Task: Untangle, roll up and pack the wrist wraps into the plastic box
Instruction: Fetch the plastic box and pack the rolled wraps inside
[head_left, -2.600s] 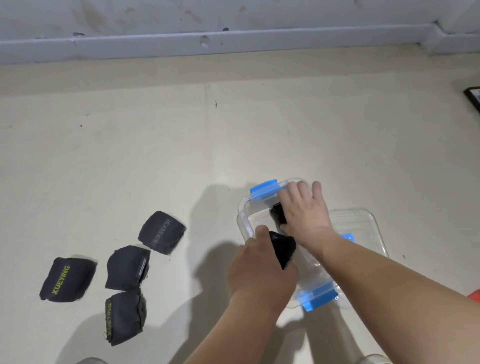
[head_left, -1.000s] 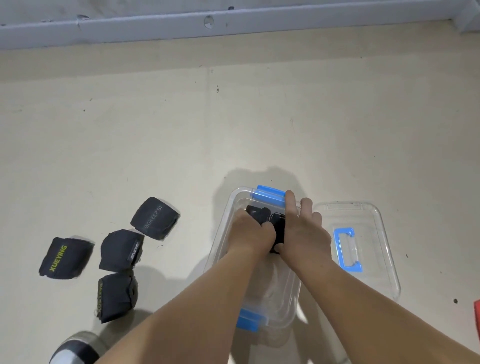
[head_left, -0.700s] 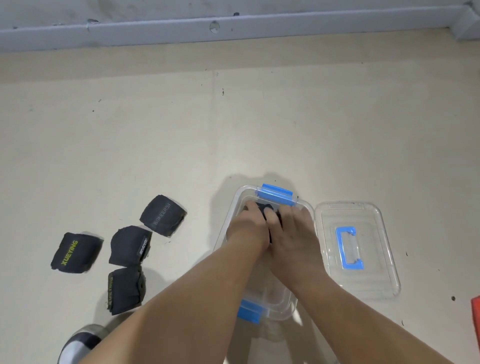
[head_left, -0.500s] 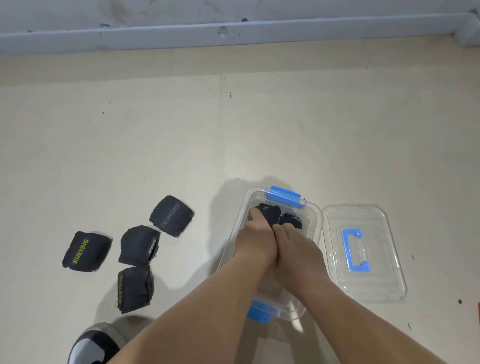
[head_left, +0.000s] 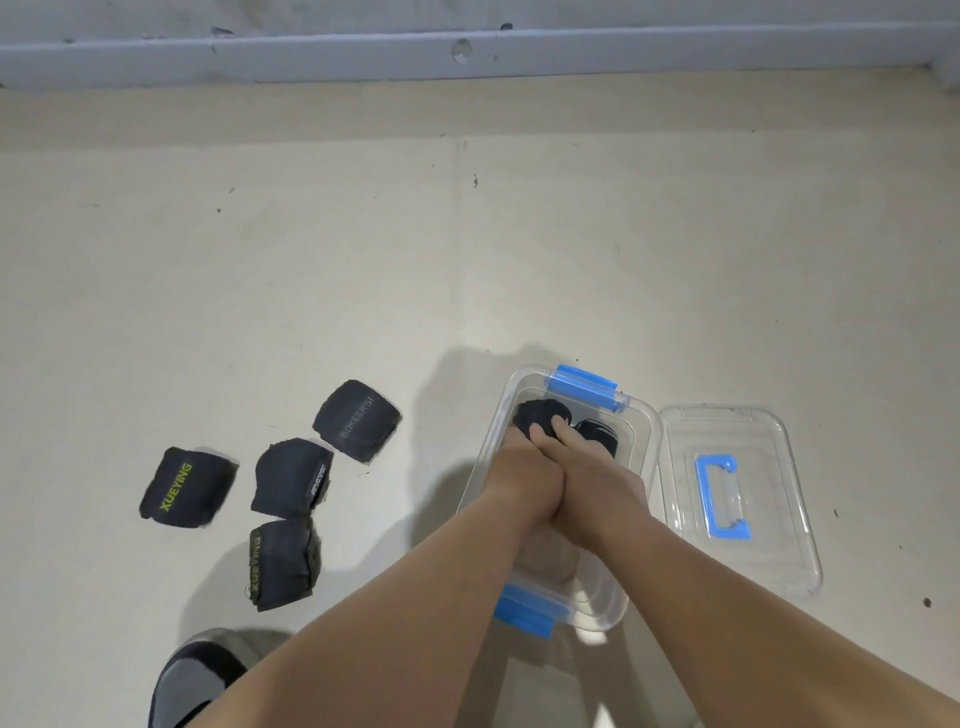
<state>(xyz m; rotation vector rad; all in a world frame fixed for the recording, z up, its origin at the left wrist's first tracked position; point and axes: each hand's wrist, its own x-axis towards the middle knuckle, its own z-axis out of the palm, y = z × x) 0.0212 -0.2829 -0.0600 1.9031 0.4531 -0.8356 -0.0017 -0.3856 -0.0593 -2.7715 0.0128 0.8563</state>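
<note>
While the left hand (head_left: 524, 470) and right hand (head_left: 589, 475) reach into the plastic box (head_left: 602, 603), two rolled wraps (head_left: 597, 435) sit at its far end; whether the fingers (head_left: 558, 427) grip them I cannot tell. Four rolls (head_left: 288, 475) left of the box are not yet packed, and the lid (head_left: 769, 545) lies off, just right of it.

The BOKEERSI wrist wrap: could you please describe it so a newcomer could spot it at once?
Left of the clear plastic box, four black rolled wraps lie on the floor. The BOKEERSI wrist wrap is the one nearest the box's far end. It alone reads BOKEERSI in grey; two neighbours read XUEYING in yellow-green.
</note>
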